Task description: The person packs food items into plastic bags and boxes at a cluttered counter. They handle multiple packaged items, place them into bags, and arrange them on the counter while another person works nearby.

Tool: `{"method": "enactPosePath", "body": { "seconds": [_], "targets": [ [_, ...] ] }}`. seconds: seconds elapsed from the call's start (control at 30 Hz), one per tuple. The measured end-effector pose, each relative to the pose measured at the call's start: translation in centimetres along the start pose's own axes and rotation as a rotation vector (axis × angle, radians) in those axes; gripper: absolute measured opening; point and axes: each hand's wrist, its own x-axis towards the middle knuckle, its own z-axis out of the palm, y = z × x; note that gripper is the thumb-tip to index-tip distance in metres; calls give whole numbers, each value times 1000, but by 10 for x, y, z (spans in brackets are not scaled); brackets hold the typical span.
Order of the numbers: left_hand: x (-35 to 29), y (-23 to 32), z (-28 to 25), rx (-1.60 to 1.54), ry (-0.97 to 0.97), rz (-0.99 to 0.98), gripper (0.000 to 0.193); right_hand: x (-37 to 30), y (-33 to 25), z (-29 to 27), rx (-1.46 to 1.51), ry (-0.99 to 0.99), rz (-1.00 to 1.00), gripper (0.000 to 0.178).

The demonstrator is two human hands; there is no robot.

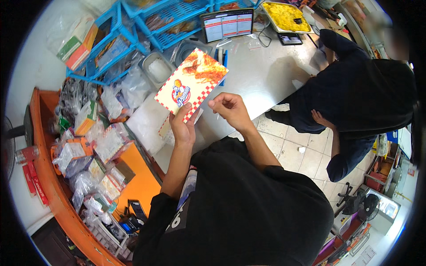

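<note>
My left hand grips the lower corner of a food box, with its thumb on the printed face. The box is flat-faced and cream coloured, with a red checkered border, a mascot picture and a photo of fried food. It is held tilted above the steel table. Just right of the box, apart from it, my right hand is closed in a pinch. A thin pale sliver shows below its fingers, too small to name. Beneath my left hand lies another checkered carton piece, partly covered.
Behind the box stand a metal container with white contents, blue crates and a screen. A tray of yellow food sits at the far right. Bagged packages crowd the left. Another person stands close on the right.
</note>
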Motion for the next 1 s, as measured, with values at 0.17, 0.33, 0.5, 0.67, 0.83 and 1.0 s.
{"method": "enactPosePath", "body": {
  "seconds": [0.17,0.33,0.5,0.67,0.83,1.0],
  "targets": [
    [-2,-27,-1,77,74,169,45,12,20,-15,-168,102,66,27],
    [-9,-29,2,53,113,192,46,10,40,-17,-144,87,15,28],
    [-14,-32,9,4,107,182,45,16,40,-28,17,-23,42,25],
    [-28,-24,29,-108,49,87,46,16,44,-27,107,25,-25,28],
    [-30,-18,15,-303,-154,-245,49,-2,22,-25,14,146,-141,26],
    [-48,-35,6,-673,-540,-672,67,-7,20,-46,-20,-91,-528,30]
  ]
}}
